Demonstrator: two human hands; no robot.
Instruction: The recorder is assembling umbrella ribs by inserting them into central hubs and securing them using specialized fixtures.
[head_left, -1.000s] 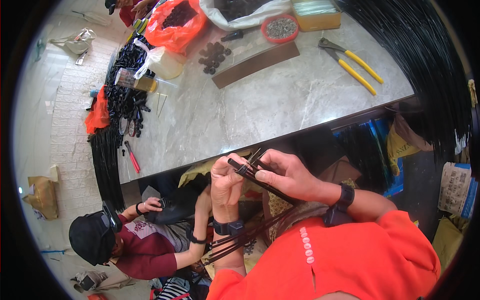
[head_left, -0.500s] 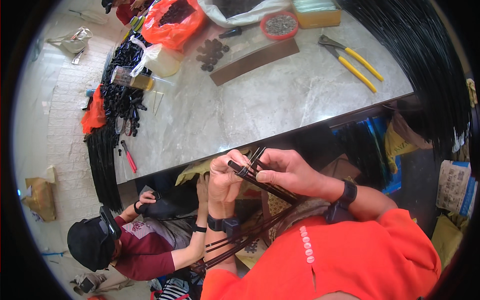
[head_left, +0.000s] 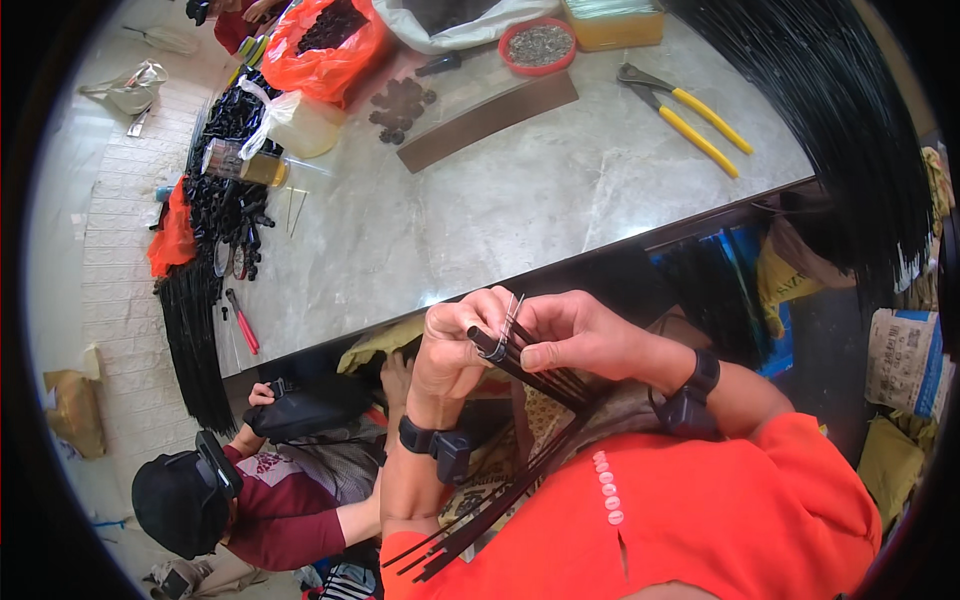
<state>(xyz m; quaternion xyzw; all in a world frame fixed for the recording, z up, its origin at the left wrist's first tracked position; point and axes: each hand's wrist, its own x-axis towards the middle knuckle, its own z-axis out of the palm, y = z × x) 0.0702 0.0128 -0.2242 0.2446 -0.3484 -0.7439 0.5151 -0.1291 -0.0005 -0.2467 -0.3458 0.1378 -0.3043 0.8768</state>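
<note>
Both hands are together in front of my chest, just off the table's near edge, on a bundle of thin dark rods point(head_left: 548, 382) that looks like an umbrella frame. My left hand point(head_left: 450, 350) pinches the upper end, beside a thicker dark tube tip. My right hand point(head_left: 585, 338) closes on the rods from the other side, thumb laid along them. A thin silvery wire point(head_left: 514, 306) sticks up between the fingertips. The rods' loose ends point(head_left: 430, 560) fan out down to the left, over my lap. The fingers hide the exact spot where wire and rods meet.
On the grey table point(head_left: 480, 200) lie yellow-handled cutters point(head_left: 690, 120), a brown strip point(head_left: 488, 122), a red bowl of small metal parts point(head_left: 537, 48) and pink-handled pliers point(head_left: 243, 325). Long black rods point(head_left: 810, 110) are heaped at right. A co-worker point(head_left: 290, 500) sits at my left.
The bundle's loose ends have swung lower, away from my left forearm. The wire now stands up more plainly between my fingers. The co-worker's arm has shifted downward, and the view has moved slightly.
</note>
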